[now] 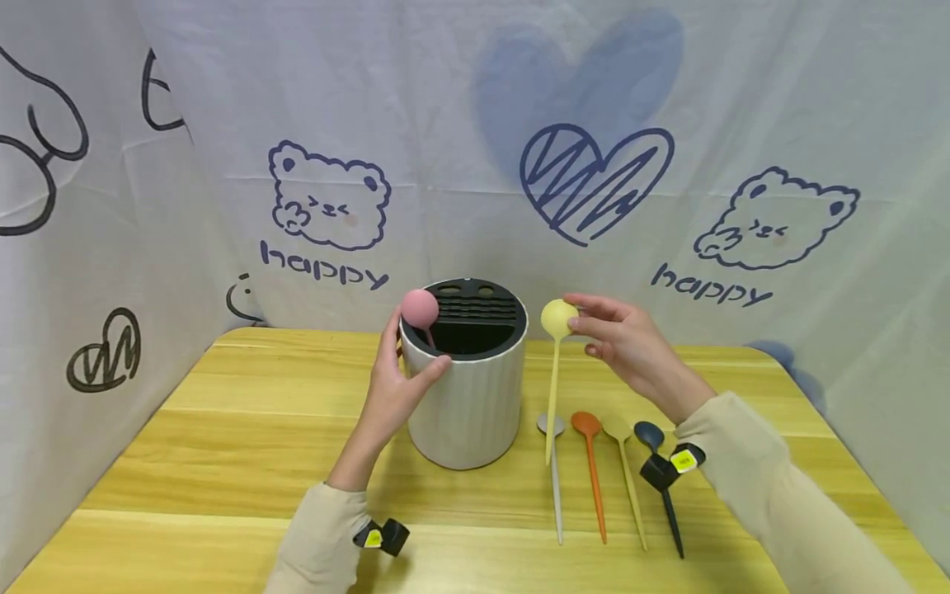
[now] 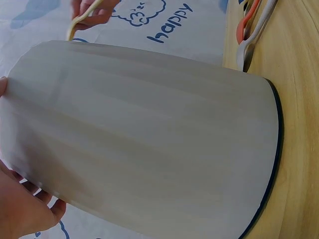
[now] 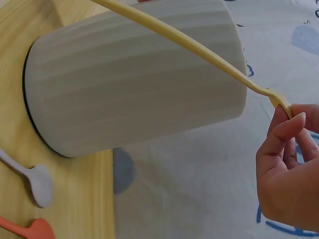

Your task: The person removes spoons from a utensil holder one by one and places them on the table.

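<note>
My right hand (image 1: 631,342) pinches a pale yellow spoon (image 1: 558,319) by its round bowl, and the handle hangs down in the air beside the utensil holder. That white, ribbed holder (image 1: 466,412) has a black top with slots and a larger opening. A pink spoon (image 1: 420,309) stands in the opening, bowl up, its lower handle hidden inside. My left hand (image 1: 397,384) grips the holder at its left upper side, thumb at the front near the rim and fingers around the far side. In the right wrist view, thumb and fingertips meet on the yellow spoon (image 3: 199,49).
To the right of the holder, several spoons lie side by side on the wooden table (image 1: 223,462): a grey one (image 1: 557,487), an orange one (image 1: 593,462), a yellow one (image 1: 627,470) and a dark blue one (image 1: 649,435). A printed white cloth (image 1: 460,214) hangs behind.
</note>
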Available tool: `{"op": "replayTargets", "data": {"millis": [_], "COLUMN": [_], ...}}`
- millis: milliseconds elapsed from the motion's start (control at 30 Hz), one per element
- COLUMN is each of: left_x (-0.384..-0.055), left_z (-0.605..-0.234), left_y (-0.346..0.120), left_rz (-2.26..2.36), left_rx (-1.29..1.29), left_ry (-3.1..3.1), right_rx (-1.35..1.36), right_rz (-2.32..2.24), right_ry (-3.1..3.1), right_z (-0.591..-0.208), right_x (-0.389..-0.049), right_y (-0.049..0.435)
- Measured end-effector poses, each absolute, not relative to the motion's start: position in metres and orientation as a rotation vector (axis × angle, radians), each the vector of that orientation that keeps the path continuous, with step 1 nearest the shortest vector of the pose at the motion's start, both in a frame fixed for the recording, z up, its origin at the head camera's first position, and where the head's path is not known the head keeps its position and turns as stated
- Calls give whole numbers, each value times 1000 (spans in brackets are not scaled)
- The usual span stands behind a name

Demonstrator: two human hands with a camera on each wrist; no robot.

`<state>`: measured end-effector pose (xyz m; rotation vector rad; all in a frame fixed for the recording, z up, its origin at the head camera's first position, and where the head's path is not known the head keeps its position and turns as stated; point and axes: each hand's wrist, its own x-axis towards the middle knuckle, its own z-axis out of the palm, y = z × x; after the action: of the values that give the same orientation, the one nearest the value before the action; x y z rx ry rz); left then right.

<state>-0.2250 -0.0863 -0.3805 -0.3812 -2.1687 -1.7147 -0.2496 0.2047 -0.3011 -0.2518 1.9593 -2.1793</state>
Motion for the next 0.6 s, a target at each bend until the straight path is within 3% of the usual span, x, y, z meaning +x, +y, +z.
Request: {"op": "replayTargets", "data": {"millis": [600], "left_x": [-218], "left_z": [-389], "left_y": [-86], "left_rz": [-1698], "left_rx": [-407], "left_ry": [-2153], "right_rx": [-199], "right_rz": [-2105], "right_ry": [1964], "right_z": [-354], "right_x": [-245], "right_y": [232]}}
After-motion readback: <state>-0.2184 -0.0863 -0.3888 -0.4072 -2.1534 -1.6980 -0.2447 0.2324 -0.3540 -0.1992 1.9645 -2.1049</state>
